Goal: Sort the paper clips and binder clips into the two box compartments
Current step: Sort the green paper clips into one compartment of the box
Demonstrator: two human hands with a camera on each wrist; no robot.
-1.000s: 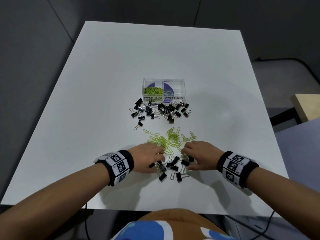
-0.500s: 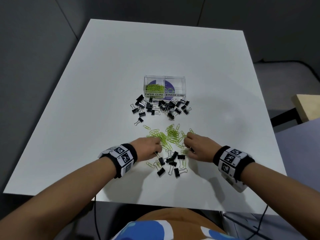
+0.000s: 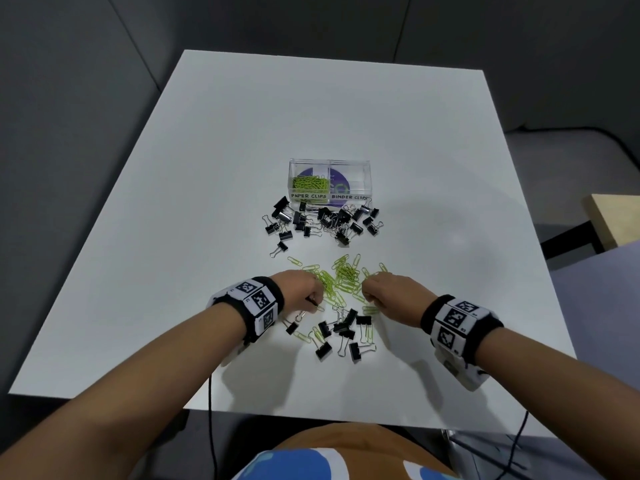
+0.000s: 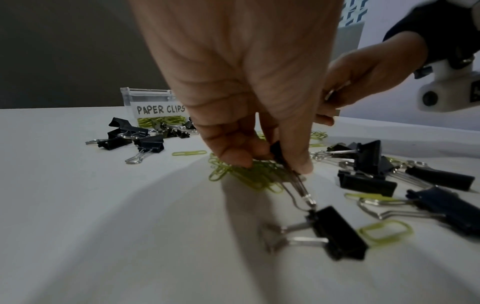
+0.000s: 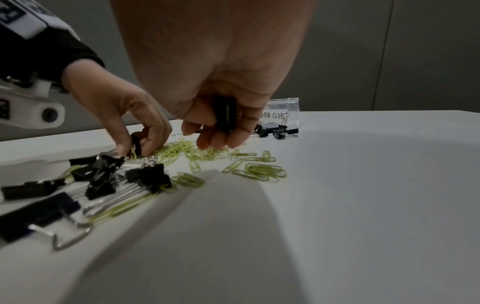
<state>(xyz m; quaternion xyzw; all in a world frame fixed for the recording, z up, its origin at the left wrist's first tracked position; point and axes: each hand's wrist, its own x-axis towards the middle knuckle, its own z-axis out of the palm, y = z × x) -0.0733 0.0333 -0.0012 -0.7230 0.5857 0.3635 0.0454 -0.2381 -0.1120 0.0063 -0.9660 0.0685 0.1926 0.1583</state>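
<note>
1. Covering most of the head view, a white table (image 3: 242,133) is flanked by dark grey walls (image 3: 69,98); a pale wooden surface (image 3: 616,220) is seen at the right edge.
2. A clear box (image 3: 330,165) is set mid-table, green clips lying in its left compartment, labelled PAPER CLIPS.
3. Black binder clips (image 3: 322,221) are strewn just before the box; a second cluster (image 3: 341,332) lies near the table's front edge.
4. Loose green paper clips (image 3: 341,280) are spread between both groups.
5. A black binder clip (image 4: 276,152) is pinched by the left hand (image 3: 301,292).
6. Another binder clip (image 5: 225,115) is gripped in the curled fingers of the right hand (image 3: 391,296).
</note>
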